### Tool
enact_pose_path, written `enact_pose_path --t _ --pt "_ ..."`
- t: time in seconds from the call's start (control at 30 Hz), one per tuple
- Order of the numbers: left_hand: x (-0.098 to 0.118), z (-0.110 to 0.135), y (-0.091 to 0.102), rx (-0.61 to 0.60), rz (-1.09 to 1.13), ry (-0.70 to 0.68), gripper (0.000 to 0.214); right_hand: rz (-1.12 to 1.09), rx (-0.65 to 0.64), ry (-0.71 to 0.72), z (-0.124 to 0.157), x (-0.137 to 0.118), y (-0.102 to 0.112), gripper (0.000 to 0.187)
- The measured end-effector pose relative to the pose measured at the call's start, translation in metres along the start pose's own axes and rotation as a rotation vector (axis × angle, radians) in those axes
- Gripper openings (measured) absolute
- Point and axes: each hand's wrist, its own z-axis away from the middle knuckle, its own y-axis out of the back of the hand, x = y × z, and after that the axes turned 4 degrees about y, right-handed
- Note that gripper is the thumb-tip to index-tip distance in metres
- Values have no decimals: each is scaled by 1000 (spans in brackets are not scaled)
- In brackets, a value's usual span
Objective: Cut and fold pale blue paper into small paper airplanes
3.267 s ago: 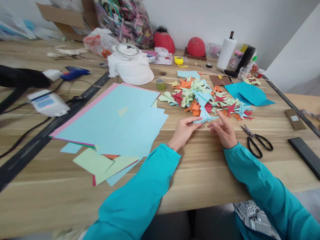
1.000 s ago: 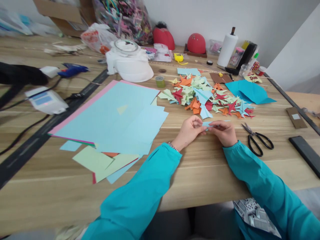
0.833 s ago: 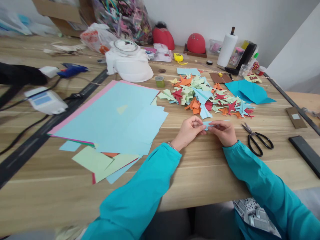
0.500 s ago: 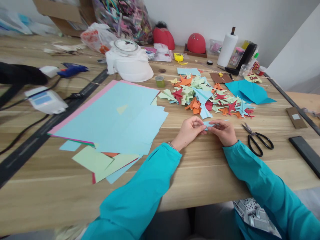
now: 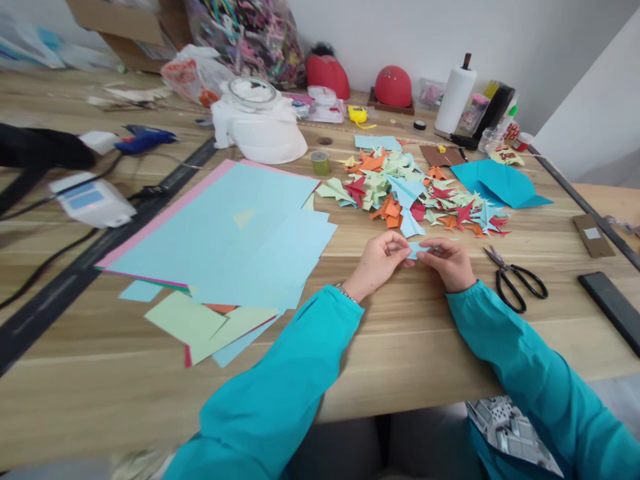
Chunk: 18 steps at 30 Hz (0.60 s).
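Observation:
A small piece of light blue paper (image 5: pixel 415 250) is pinched between my two hands, just above the wooden table. My left hand (image 5: pixel 383 259) grips its left end with thumb and fingers, and my right hand (image 5: pixel 449 262) grips the right end. The fingers cover much of the paper, so its folds are hard to make out. Right behind the hands lies a pile of folded paper figures (image 5: pixel 395 180) in blue, green, orange and red. To the right of my right hand rest black-handled scissors (image 5: pixel 515 277), their blades slightly apart.
Large light blue sheets (image 5: pixel 240 233) cover the table on the left, with green offcuts (image 5: pixel 187 319) at their front. A white cap (image 5: pixel 265 130) stands behind them. A teal paper (image 5: pixel 500 183) and a dark phone (image 5: pixel 613 310) lie to the right. A glue gun (image 5: pixel 145 139) is far left.
Both hands hold the same piece of blue paper in nearly the same place. The fingers have shifted only very slightly; nothing else has moved.

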Motion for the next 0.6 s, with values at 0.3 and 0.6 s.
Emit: enact_pose_path --t 0.3,0.6 --pt "0 0 1 0 -33 -20 20 -24 -34 -56 0 2 2 37" --pt "1 0 1 -21 47 37 19 -47 -3 -21 1 0 1 35"
